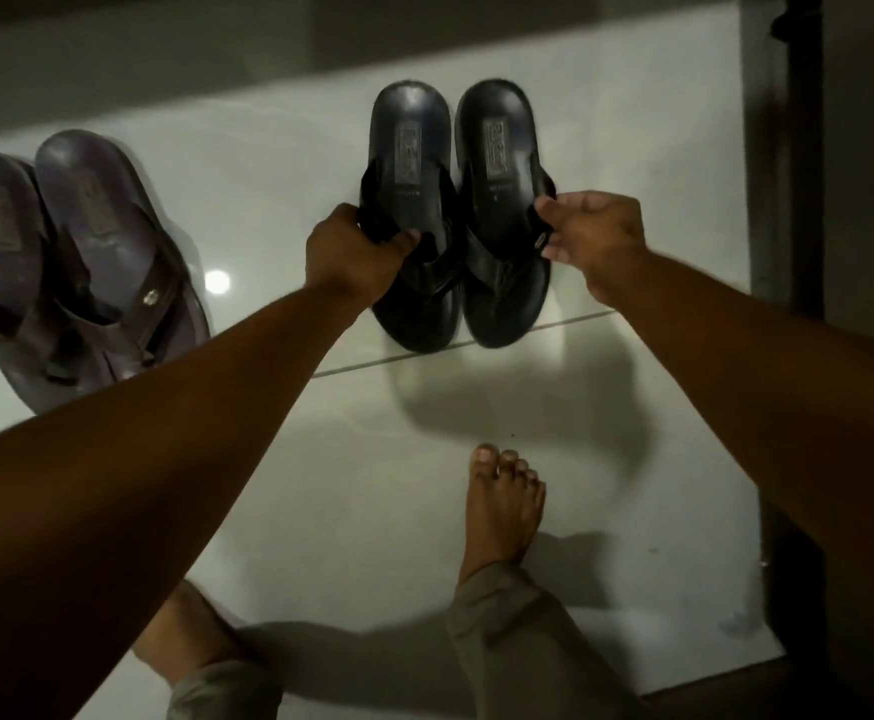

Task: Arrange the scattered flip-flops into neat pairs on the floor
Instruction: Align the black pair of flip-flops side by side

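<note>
On the white tiled floor (476, 407), toward its far edge by the wall, two black flip-flops stand side by side, heels to the wall and toes to the person, their inner sides touching or very nearly so. To do this step well, I think both should be lowered flat together, with toes level along the tile joint and no gap opening between them, before the hands let go. The left hand (351, 252) reaches forward on a straight arm, and its fingers are pinching the outer strap of the left black flip-flop (411, 148), thumb on top. The right hand (596, 236) comes from the other side with the wrist bent a little, and its fingers (549, 210) are pinching the outer strap of the right black flip-flop (497, 142). Whether the soles already rest fully on the floor, I cannot tell. Near the floor's left edge a brown pair (71, 262) lies together, slightly blurred. Two bare feet stand near the close edge.
</note>
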